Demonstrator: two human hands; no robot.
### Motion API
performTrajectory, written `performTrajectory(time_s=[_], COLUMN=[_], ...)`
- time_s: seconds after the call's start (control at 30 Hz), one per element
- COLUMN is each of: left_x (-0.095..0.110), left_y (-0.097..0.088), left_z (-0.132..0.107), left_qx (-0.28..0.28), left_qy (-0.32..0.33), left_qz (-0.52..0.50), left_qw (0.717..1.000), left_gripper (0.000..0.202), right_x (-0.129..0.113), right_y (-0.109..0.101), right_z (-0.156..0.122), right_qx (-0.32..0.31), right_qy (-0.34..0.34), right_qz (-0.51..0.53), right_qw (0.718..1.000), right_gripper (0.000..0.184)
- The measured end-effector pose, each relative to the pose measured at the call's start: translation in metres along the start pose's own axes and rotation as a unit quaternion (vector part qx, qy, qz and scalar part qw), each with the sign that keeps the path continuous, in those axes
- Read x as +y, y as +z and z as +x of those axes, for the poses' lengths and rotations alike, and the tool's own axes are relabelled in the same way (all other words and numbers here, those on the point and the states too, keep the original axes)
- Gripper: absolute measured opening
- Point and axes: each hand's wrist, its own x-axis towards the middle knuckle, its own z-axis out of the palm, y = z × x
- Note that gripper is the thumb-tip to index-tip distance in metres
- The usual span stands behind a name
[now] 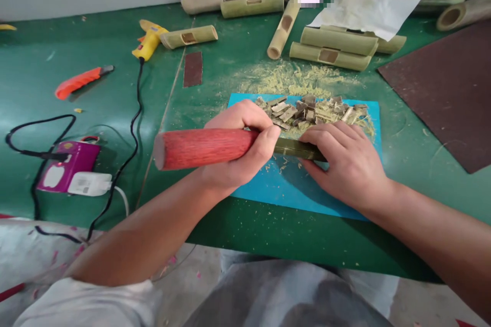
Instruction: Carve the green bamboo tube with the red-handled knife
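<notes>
My left hand [241, 148] is wrapped round the red wooden handle [199, 148] of a tool that lies level and points right. My right hand [345, 161] presses down on a dark green bamboo piece [295, 148] on the blue mat [291, 189], fingers curled over it. The tool's working end is hidden between the two hands. Behind the hands, on the mat, lies a pile of small cut bamboo chips [310, 111].
Several notched bamboo tubes [330, 48] lie at the back with sawdust [291, 79]. A yellow glue gun [148, 41], an orange utility knife [79, 82], a purple device with charger [71, 171] and cables sit left. A brown sheet [448, 87] lies right.
</notes>
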Motion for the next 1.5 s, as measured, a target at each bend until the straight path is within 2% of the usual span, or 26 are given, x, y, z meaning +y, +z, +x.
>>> performTrajectory(time_s=[0.13,0.3,0.43,0.57,0.73,0.83,0.93,1.1,1.2,1.37,1.43,1.5], left_x=[0.001,-0.003,0.004,0.005,0.006,0.008,0.009,0.007,0.002,-0.005,-0.006,-0.005], left_y=[-0.005,-0.013,-0.018,-0.019,-0.016,-0.017,-0.022,-0.030,-0.027,-0.019,-0.019,-0.020], left_z=[0.011,0.022,0.030,0.033,0.034,0.035,0.037,0.040,0.038,0.033,0.033,0.033], left_qx=[-0.048,-0.115,-0.206,-0.228,-0.244,-0.261,-0.302,-0.383,-0.385,-0.327,-0.318,-0.317], left_qy=[0.052,0.062,0.064,0.097,0.062,0.080,0.118,0.109,0.137,0.180,0.157,0.108], left_qz=[-0.047,-0.082,-0.065,-0.078,-0.068,-0.053,-0.028,-0.013,-0.004,-0.021,-0.025,-0.041], left_qw=[0.996,0.988,0.974,0.966,0.965,0.960,0.946,0.917,0.913,0.927,0.935,0.941], left_gripper=[0.016,0.037,0.033,0.019,0.021,0.017,0.012,0.017,0.022,0.023,0.019,0.014], right_x=[0.003,0.004,0.002,0.002,0.005,0.005,0.006,0.010,0.012,0.009,0.007,0.005], right_y=[-0.001,-0.003,-0.006,-0.007,-0.008,-0.007,-0.007,-0.005,-0.003,-0.003,-0.003,-0.003], right_z=[-0.001,-0.001,0.001,0.002,0.002,0.001,-0.001,-0.003,-0.003,-0.005,-0.005,-0.005], right_qx=[-0.008,-0.017,-0.019,-0.019,-0.015,-0.014,-0.026,-0.044,-0.029,0.009,0.008,0.008], right_qy=[0.018,0.017,-0.007,-0.023,-0.017,-0.016,0.000,0.031,0.037,0.009,-0.002,-0.012], right_qz=[0.015,0.035,0.047,0.041,0.047,0.054,0.059,0.043,0.017,-0.014,-0.025,-0.030], right_qw=[1.000,0.999,0.999,0.999,0.999,0.998,0.998,0.998,0.999,1.000,1.000,0.999], right_gripper=[0.013,0.017,0.021,0.026,0.030,0.028,0.023,0.023,0.022,0.026,0.026,0.025])
